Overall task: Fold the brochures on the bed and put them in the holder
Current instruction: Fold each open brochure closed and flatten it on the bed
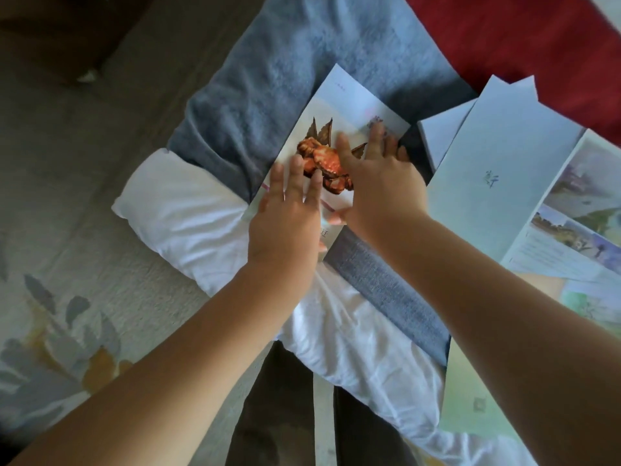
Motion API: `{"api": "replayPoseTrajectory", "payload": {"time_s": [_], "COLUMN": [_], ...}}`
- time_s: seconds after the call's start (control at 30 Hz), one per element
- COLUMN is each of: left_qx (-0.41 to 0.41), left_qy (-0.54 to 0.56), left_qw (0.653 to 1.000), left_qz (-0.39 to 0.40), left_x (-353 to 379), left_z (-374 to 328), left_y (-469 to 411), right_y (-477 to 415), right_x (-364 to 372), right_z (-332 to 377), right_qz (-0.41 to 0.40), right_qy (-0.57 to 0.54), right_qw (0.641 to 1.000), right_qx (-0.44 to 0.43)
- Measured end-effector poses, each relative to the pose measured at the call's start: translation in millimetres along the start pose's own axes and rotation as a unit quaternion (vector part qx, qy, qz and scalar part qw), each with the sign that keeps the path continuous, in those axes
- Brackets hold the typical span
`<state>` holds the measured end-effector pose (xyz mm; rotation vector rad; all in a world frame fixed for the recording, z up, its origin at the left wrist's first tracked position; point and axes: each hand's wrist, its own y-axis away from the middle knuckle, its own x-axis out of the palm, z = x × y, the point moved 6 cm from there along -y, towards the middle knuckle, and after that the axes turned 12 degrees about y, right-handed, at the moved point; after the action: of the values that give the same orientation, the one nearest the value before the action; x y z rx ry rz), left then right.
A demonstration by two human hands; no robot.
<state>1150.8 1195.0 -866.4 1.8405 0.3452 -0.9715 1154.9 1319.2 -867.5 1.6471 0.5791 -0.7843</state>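
- grey blanket (268, 79), white pillow (174, 210): soft, yielding bedding beneath our work.
- crab brochure (349, 105): on the blanket; we judge it light, thin, slick; take it by the edges.
- left hand (285, 213), right hand (383, 186): 2 flat palms, fingers straight, pressing it.

**Warm orange among cool greys**

Under the left hand (285, 216) and right hand (383, 179), a white paper brochure (342, 102) shows an orange-brown crab (322, 159). Beyond them is a grey-blue fleece blanket (268, 79). To the left are white bedding (181, 210) and a cream cloth (50, 331) with grey and ochre leaves. To the right are pale-blue folded leaflets (497, 153).
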Motion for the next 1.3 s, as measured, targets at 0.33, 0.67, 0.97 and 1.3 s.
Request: {"api": "replayPoseTrajectory", "payload": {"time_s": [0.33,0.67,0.97,1.3], "left_qx": [0.017,0.084,0.221,0.246], "left_qy": [-0.013,0.061,-0.011,-0.045], "left_qw": [1.000,0.988,0.969,0.967], "left_qz": [-0.005,-0.111,-0.106,-0.049], "left_x": [-11.7,-35.4,34.5,108.8], "left_z": [4.6,-49.1,-212.6,-314.3], "left_y": [8.1,31.2,50.8,71.7], "right_y": [11.0,93.1,219.6,320.6], "right_x": [-8.0,25.6,178.7,278.2], "right_z": [-0.7,-96.3,-227.2,-304.0], "right_qz": [-0.019,-0.203,-0.138,-0.113], "right_qy": [-0.015,-0.111,-0.147,-0.205], "right_qw": [1.000,0.973,0.963,0.929], "right_qx": [-0.008,-0.004,0.177,0.286]}}
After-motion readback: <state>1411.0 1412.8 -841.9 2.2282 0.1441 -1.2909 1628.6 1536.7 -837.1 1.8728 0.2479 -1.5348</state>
